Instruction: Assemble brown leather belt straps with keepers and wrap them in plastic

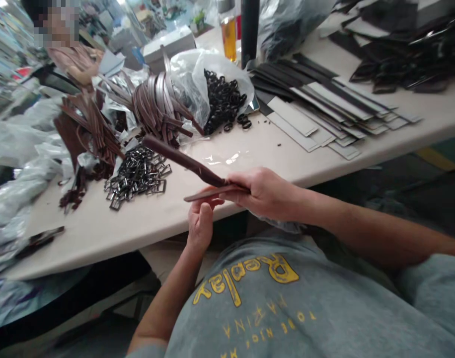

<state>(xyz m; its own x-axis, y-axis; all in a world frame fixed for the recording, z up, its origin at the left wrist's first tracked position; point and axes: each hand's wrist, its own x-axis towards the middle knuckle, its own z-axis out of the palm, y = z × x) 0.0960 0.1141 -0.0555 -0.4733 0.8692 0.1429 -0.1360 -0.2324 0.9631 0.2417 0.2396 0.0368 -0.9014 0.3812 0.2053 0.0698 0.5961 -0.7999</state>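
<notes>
My right hand is closed on a dark brown leather strap, which looks folded, one part rising to the upper left over the table. A shorter, flatter end of it points left, over my left hand. The fingers of my left hand curl around this lower part, partly hidden behind it, with the thumb raised just below. Beyond the strap, a heap of dark metal buckles lies on the table. Behind the buckles is a coiled bundle of brown straps.
Black loops spill from a clear plastic bag. Black and white strips are stacked to the right, near dark pieces. A bottle of amber liquid stands behind. A person sits across the pale table.
</notes>
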